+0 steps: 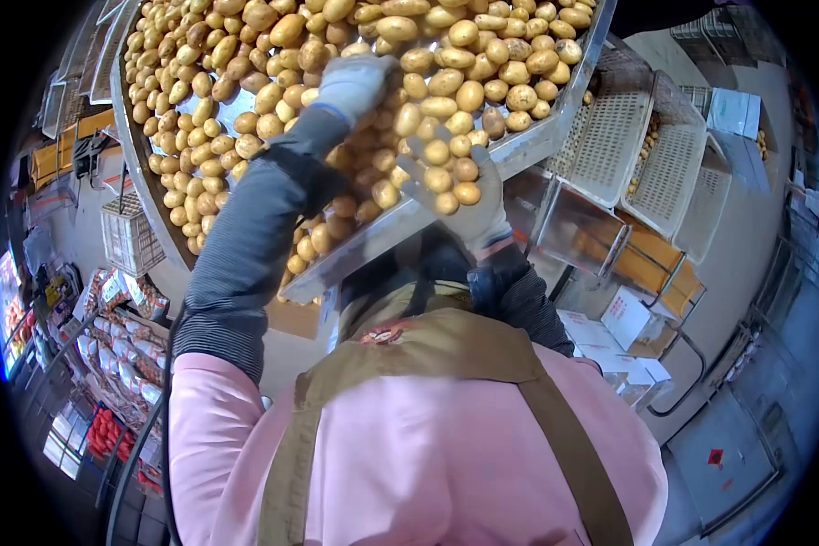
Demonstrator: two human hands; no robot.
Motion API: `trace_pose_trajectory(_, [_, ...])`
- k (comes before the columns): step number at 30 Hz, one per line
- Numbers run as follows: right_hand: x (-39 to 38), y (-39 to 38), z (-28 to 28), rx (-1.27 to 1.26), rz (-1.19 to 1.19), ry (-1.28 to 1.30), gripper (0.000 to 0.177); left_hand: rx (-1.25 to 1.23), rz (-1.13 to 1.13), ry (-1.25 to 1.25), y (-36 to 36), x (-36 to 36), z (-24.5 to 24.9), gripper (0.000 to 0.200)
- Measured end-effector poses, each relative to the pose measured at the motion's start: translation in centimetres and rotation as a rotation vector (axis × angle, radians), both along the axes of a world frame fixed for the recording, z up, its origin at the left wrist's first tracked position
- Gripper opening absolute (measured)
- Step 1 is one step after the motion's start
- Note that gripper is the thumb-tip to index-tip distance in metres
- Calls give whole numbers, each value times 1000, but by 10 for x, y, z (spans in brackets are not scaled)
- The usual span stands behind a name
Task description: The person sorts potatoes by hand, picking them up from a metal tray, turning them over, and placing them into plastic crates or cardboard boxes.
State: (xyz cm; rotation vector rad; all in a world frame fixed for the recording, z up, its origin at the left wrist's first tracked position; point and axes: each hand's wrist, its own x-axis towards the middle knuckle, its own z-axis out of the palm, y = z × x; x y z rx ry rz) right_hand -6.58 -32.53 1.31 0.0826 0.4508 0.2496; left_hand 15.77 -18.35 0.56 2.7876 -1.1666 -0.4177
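A broad metal-edged tray (pixel 555 136) is heaped with small yellow-brown potatoes (pixel 287 30). My left hand (pixel 353 86), in a pale work glove, reaches over the heap with its back showing. Its fingers are curled down and partly hidden among the potatoes, so what they hold cannot be made out. At the tray's near edge my right hand (pixel 478 211), in a grey glove, is turned up. Several small potatoes (pixel 439 178) lie in its palm, with the fingers and thumb around them. Motion blurs some potatoes between the two hands.
Pale perforated plastic crates (pixel 610 136) stand to the right of the tray. Below them are white cardboard boxes (pixel 628 318) and a metal-framed rack. On the left are another slatted crate (pixel 127 235), packed net bags (pixel 118 355) and a metal railing.
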Motion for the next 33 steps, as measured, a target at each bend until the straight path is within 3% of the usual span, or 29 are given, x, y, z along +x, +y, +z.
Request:
trace_pose_trajectory(5, [0,0,0,-35,-21,-24,66,-214,167,180,-9,-5,7,28])
trace_pose_trajectory(8, [1,2,11,-2,-53,32,60,-585,359,118,1,-47,27,37])
trace_pose_trajectory(9, [-3,3,16,-455,12,-68,57,-561,84,-131,11,-73,40,31])
trace_pose_trajectory(10, [-10,3,21,-907,76,-171,54,-699,100,-34,5,-103,57,24])
trace_pose_trajectory(12, [-34,-10,-10,-513,-104,-157,43,-641,-11,16,4,-160,58,34])
trace_pose_trajectory(13, [-46,-16,-26,-317,-184,-149,37,-664,45,70,-1,-180,68,37])
trace_pose_trajectory(15, [-76,-28,-9,-237,-273,-247,34,-755,45,190,-7,-202,74,35])
trace_pose_trajectory(18, [-122,-74,1,-436,-220,-112,32,-555,-95,361,11,-182,71,47])
trace_pose_trajectory(20, [-150,-108,-3,-413,-218,-85,33,-387,-6,79,34,-155,47,63])
trace_pose_trajectory(21, [-164,-123,-12,-360,-252,-124,33,-129,-98,-99,44,-133,23,72])
trace_pose_trajectory(22, [-180,-130,-9,-651,-273,134,34,7,-162,-208,58,-107,11,76])
trace_pose_trajectory(23, [-193,-144,-19,-731,-299,285,35,-218,-127,-265,71,-89,9,53])
trace_pose_trajectory(24, [-206,-157,-28,-808,-314,440,36,-197,-66,-260,85,-71,2,51])
trace_pose_trajectory(26, [-222,-193,-71,-538,-358,519,39,-67,118,-379,105,-51,9,37])
trace_pose_trajectory(27, [-225,-198,-79,-604,-320,647,40,-51,192,-481,112,-52,18,33])
trace_pose_trajectory(30, [-210,-197,-84,-817,-180,989,42,-39,141,-97,99,-75,45,44])
trace_pose_trajectory(31, [-199,-185,-77,-933,-135,956,40,-196,-22,-78,89,-92,29,45])
trace_pose_trajectory(33, [-177,-167,-73,-1166,-34,875,37,-23,-95,-90,57,-110,12,44])
